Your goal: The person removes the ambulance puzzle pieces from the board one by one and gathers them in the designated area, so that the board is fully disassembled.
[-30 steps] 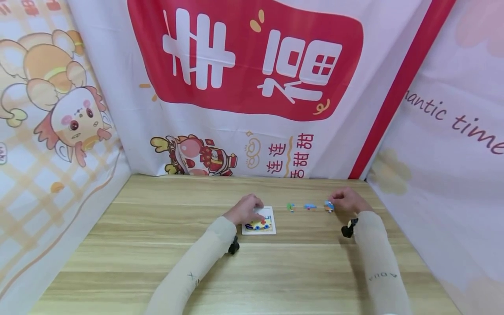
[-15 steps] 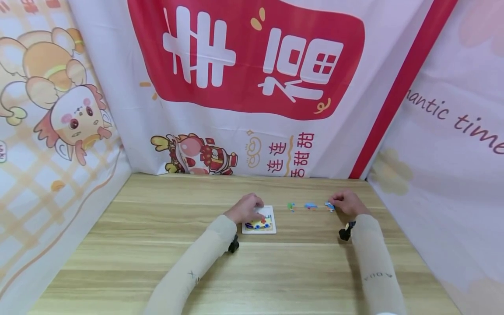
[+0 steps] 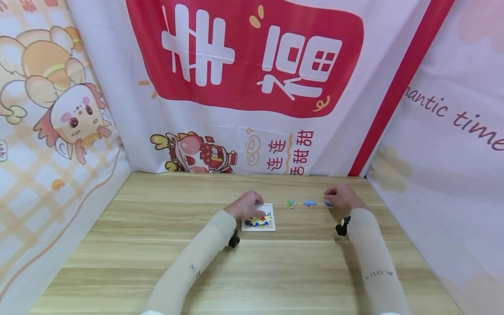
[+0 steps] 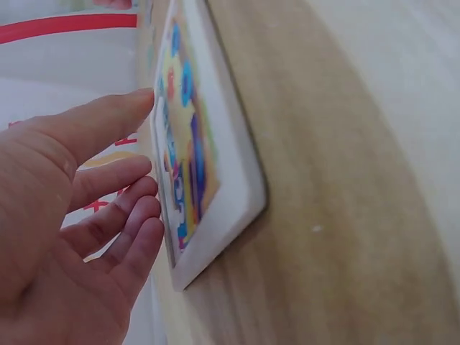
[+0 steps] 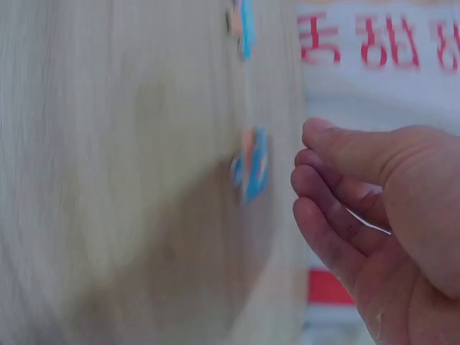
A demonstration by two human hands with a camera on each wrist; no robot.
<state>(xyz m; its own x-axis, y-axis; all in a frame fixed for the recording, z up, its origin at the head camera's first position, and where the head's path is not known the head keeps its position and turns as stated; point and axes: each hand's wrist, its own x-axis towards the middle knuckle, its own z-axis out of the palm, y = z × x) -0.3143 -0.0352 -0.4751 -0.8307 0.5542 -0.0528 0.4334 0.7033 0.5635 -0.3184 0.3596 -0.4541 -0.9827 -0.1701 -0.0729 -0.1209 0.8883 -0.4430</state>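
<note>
A square jigsaw board with a white border and a vehicle picture lies flat on the table. My left hand is over its upper left; in the left wrist view the thumb tip is at the board's edge, with the fingers loosely bent and gripping nothing. To the right, my right hand hovers beside a small blue-and-orange jigsaw piece. That piece lies on the table, apart from the relaxed fingertips in the right wrist view. A blue piece and a green piece lie between board and right hand.
The wooden table meets a printed cloth backdrop just behind the pieces. Cloth walls stand at the left and right. Each wrist carries a small black camera.
My right hand has shifted slightly left and come away from the rightmost jigsaw piece, which its fingertips held earlier and which has turned. The left hand and board look unchanged.
</note>
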